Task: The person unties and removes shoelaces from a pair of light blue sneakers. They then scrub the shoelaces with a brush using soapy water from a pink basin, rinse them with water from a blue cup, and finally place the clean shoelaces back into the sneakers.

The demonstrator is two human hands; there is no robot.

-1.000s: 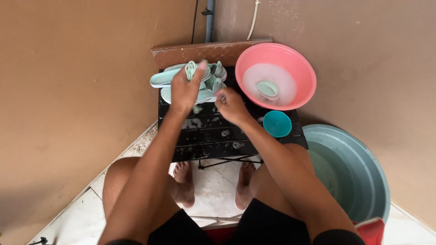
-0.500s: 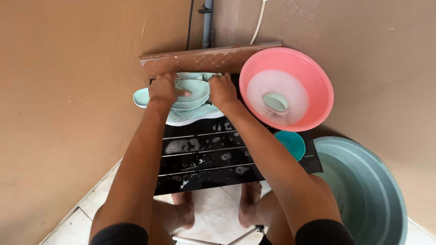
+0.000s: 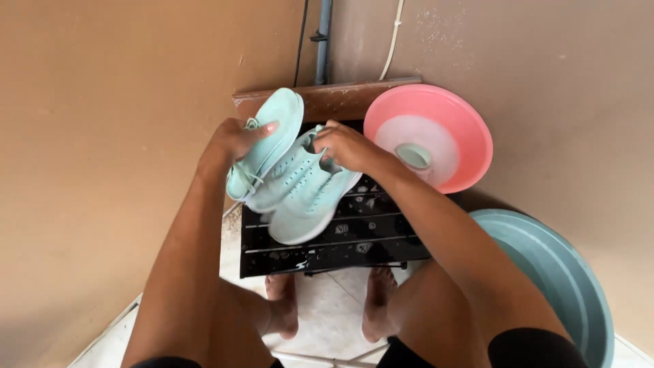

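Two mint-green sneakers are lifted above a wet black slatted table. My left hand grips the left sneaker, which stands tilted on its side with its sole facing left. My right hand holds the collar of the right sneaker, whose perforated upper faces me and whose toe points down toward my feet. The two shoes touch each other.
A pink basin with soapy water and a small green cup sits at the table's right. A large teal tub stands on the floor at the right. A wooden board leans against the tan wall. My bare feet rest on white tiles.
Both hands have lifted the sneakers off the far end of the table and turned them toward me. The camera view has come closer.
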